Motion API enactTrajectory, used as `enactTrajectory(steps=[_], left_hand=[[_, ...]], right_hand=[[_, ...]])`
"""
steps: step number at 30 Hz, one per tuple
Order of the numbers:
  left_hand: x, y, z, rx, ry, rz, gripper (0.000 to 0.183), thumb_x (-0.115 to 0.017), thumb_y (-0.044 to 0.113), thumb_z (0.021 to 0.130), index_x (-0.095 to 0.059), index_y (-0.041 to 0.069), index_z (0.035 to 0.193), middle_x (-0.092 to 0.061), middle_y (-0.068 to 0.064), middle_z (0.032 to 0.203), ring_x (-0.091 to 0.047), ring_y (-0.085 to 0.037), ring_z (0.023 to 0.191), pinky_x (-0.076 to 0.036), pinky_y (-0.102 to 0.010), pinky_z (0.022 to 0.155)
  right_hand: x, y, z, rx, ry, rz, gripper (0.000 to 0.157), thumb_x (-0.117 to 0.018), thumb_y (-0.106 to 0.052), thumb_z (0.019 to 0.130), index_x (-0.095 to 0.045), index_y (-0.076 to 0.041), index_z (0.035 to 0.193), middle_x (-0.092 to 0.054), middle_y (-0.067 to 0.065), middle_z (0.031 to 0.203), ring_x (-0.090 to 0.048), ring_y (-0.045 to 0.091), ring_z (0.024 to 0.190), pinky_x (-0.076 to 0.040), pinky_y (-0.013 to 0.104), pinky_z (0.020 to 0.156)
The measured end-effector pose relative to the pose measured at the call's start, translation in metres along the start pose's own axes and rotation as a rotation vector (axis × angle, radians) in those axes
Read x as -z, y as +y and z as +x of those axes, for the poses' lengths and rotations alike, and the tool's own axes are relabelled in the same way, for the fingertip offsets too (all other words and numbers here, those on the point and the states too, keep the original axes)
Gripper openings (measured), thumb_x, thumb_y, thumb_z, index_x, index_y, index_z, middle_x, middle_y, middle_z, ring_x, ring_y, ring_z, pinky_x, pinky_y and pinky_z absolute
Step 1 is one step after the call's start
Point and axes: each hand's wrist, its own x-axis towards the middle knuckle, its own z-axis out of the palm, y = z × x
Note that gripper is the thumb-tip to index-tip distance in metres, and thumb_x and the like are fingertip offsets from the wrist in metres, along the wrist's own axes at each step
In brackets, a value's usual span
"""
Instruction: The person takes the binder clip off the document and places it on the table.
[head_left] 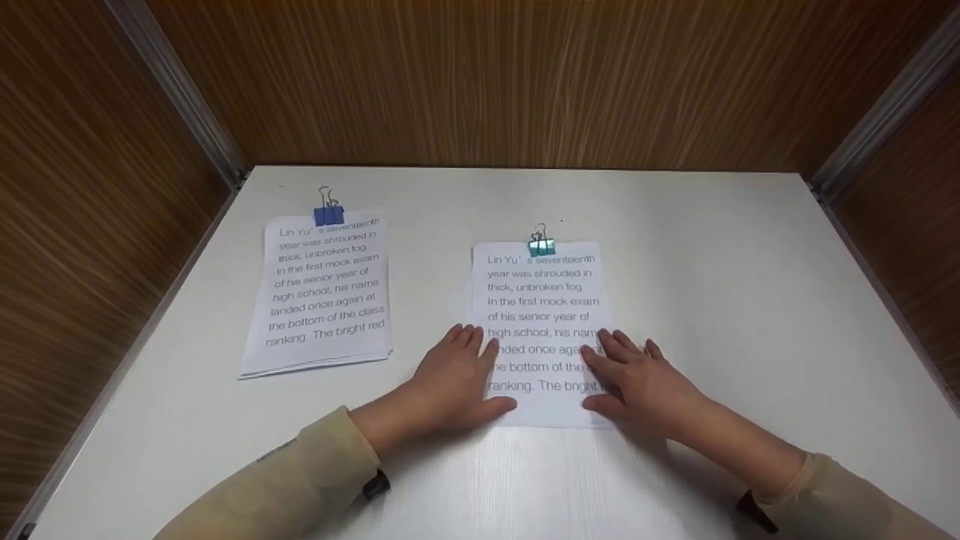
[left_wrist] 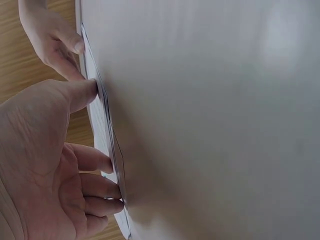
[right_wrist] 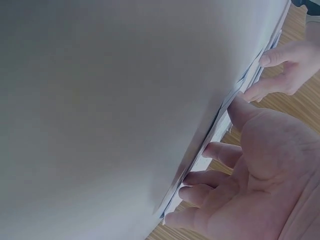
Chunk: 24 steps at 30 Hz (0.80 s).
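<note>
A stack of printed sheets [head_left: 544, 319] lies flat on the table, its top edge held by a shiny teal binder clip [head_left: 541, 247]. Along the left edge of that stack rests my left hand [head_left: 456, 379], fingers extended, thumb on the lower left corner. On the opposite side my right hand [head_left: 643, 382] covers the ends of some printed lines, its thumb near the bottom edge. Both wrist views show the fingertips of the left hand [left_wrist: 60, 165] and the right hand [right_wrist: 240, 175] touching the thin paper edges, the palms off the tabletop.
To the left lies a second stack of printed sheets [head_left: 326, 292], slightly turned, with a blue binder clip [head_left: 328, 216] at its top. The white table [head_left: 712, 262] is bounded by a wood-grain panel [head_left: 487, 82] behind and similar panels at both sides.
</note>
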Motion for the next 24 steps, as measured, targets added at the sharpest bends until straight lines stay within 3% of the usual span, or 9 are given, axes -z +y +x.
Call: enactTrajectory(steps=[17,24], left_hand=[[-0.004,0.018,-0.007,-0.019,-0.009,-0.009,0.093,-0.048,0.07,0.102,-0.041,-0.001,0.161,-0.036,-0.03,0.164,-0.029,-0.039,0.157,-0.016,-0.049,0.13],[-0.001,0.017,-0.006,0.0,0.012,-0.052,0.092,-0.056,0.069,0.098,-0.047,-0.001,0.158,-0.045,-0.027,0.16,-0.037,-0.038,0.154,-0.02,-0.049,0.129]], right_hand=[[-0.003,-0.001,-0.023,-0.029,0.011,-0.008,0.076,-0.079,-0.043,0.095,-0.052,-0.005,0.156,-0.04,0.029,0.162,-0.035,0.053,0.15,-0.028,0.077,0.115],[-0.003,-0.003,-0.025,-0.035,0.009,0.02,0.075,-0.077,-0.044,0.096,-0.053,-0.006,0.156,-0.04,0.029,0.163,-0.035,0.052,0.151,-0.027,0.076,0.116]])
